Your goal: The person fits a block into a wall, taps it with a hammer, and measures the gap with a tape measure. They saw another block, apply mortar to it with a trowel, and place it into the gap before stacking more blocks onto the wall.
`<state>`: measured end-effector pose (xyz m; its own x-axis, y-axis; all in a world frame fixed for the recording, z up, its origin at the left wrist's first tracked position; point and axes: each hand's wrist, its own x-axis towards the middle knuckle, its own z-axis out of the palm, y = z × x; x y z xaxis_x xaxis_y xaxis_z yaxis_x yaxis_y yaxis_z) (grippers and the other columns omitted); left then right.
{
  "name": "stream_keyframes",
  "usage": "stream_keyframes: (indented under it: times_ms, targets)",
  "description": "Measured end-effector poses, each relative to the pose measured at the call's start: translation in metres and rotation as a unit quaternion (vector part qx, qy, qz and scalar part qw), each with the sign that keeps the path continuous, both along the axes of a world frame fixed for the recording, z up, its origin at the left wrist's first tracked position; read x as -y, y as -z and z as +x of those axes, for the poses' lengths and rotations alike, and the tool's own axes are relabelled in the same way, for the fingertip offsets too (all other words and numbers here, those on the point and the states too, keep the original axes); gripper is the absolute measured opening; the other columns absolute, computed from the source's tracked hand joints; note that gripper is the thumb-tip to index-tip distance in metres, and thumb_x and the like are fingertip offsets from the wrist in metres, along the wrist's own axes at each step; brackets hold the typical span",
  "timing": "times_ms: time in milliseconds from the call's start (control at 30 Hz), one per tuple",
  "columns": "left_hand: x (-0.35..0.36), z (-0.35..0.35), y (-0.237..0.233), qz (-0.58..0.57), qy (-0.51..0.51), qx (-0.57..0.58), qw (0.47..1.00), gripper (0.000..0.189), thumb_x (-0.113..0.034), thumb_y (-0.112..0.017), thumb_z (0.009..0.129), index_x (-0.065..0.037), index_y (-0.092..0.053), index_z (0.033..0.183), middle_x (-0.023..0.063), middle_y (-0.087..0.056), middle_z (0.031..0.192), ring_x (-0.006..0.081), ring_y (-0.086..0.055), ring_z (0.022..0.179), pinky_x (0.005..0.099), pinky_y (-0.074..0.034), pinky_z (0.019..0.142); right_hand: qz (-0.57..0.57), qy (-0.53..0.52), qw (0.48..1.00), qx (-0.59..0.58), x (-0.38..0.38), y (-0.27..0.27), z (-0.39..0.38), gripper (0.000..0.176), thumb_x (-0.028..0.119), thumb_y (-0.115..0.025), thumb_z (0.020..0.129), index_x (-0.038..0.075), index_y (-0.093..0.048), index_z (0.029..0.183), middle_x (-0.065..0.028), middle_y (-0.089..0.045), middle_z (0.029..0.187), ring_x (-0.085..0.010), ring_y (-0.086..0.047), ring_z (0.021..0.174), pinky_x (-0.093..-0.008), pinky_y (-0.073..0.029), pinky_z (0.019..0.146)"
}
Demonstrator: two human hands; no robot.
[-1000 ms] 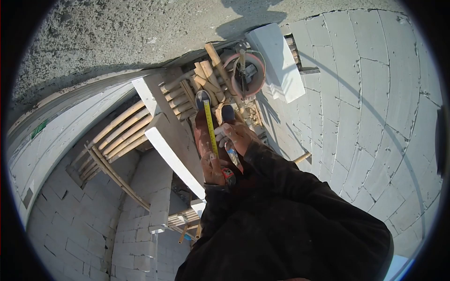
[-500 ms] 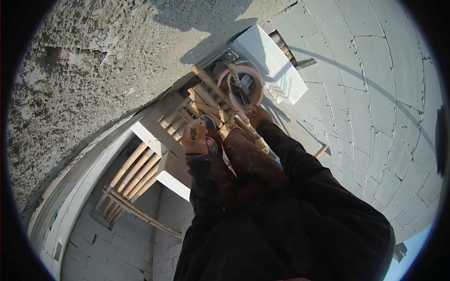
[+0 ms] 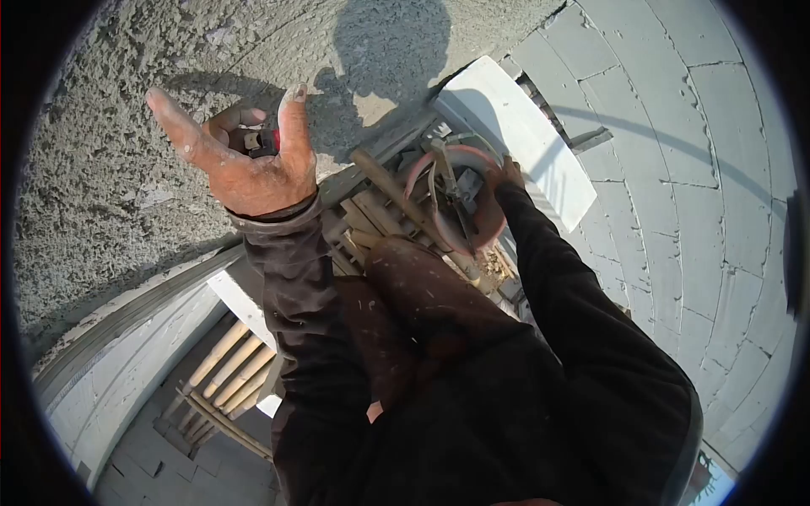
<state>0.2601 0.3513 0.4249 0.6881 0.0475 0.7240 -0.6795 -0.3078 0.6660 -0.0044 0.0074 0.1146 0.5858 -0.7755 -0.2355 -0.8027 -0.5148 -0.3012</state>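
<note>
My left hand (image 3: pixel 261 169) is raised over the rough concrete surface (image 3: pixel 110 177), with thumb and one finger stretched out. A small red-and-black object (image 3: pixel 263 142), apparently a tape measure, sits in its palm, partly hidden by the fingers. Over at the right, my right hand (image 3: pixel 508 175) is at the rim of a reddish bucket (image 3: pixel 492 226), its fingers seemingly curled on the edge. Grey metal tools (image 3: pixel 462 187) lie inside the bucket, and a strap-like handle (image 3: pixel 437 173) crosses its opening.
Wooden poles (image 3: pixel 378 215) lie beneath the bucket and around my legs. A white block (image 3: pixel 515 126) stands beside it, against a curved wall of grey blocks (image 3: pixel 658 169). Lower left, more poles (image 3: pixel 236 367) span an opening below. Shadows fall across the concrete.
My left hand has risen forward and left from near my knees, over the concrete, with the red-and-black object. My right hand has moved along the bucket to its right-hand rim. I appear lower.
</note>
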Motion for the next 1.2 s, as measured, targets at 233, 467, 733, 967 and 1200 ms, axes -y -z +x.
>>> stream_keyframes:
  times_ms: [233, 467, 733, 967, 1200]
  targets:
    - [0.003, 0.023, 0.008, 0.256, -0.175, 0.117, 0.944, 0.127, -0.041, -0.088, 0.079, 0.000, -0.001, 0.162, 0.0114, -0.065, 0.096, 0.0182, -0.065, 0.071, 0.0341, -0.055, 0.054, -0.014, 0.092, 0.989, 0.118, -0.030, -0.016, 0.011, 0.058, 0.029, -0.072, 0.084, 0.007, -0.057, 0.136, -0.0244, -0.053, 0.135, -0.0460, -0.055, 0.125, -0.0503, -0.048, 0.104]
    - [0.011, 0.012, 0.002, 0.299, -0.239, 0.001, 0.924, 0.122, -0.051, -0.081, 0.084, -0.005, 0.000, 0.163, 0.0115, -0.067, 0.095, 0.0224, -0.070, 0.075, 0.0414, -0.059, 0.064, 0.067, -0.023, 0.985, 0.159, -0.033, -0.067, -0.019, 0.055, 0.030, -0.076, 0.079, 0.004, -0.066, 0.127, -0.0268, -0.069, 0.117, -0.0412, -0.066, 0.112, -0.0464, -0.052, 0.098]
    - [0.009, 0.018, 0.006, 0.323, -0.248, -0.075, 0.910, 0.121, -0.059, -0.074, 0.087, -0.008, 0.004, 0.163, 0.0244, -0.066, 0.127, 0.0299, -0.074, 0.086, 0.0454, -0.062, 0.077, 0.275, -0.222, 0.893, 0.279, -0.038, -0.190, -0.039, 0.015, -0.003, -0.074, 0.073, 0.004, -0.073, 0.086, -0.0119, -0.073, 0.082, -0.0207, -0.071, 0.078, -0.0348, -0.054, 0.074]
    - [0.016, 0.009, -0.007, 0.317, -0.251, -0.105, 0.909, 0.117, -0.050, -0.077, 0.087, -0.010, 0.003, 0.164, 0.0224, -0.070, 0.118, 0.0349, -0.074, 0.097, 0.0462, -0.061, 0.084, 0.194, -0.177, 0.881, 0.394, 0.028, -0.338, -0.040, 0.008, 0.005, -0.083, 0.084, 0.006, -0.075, 0.086, 0.0049, -0.067, 0.073, -0.0038, -0.055, 0.068, -0.0243, -0.045, 0.061]
    - [0.014, 0.017, 0.002, 0.354, -0.300, -0.035, 0.885, 0.121, -0.055, -0.076, 0.085, -0.009, 0.005, 0.163, 0.0213, -0.072, 0.115, 0.0356, -0.074, 0.099, 0.0497, -0.060, 0.085, 0.147, -0.012, 0.865, 0.480, 0.046, -0.409, -0.041, 0.014, 0.013, -0.078, 0.090, 0.003, -0.075, 0.099, 0.0096, -0.046, 0.059, -0.0021, -0.027, 0.044, -0.0231, -0.020, 0.042]
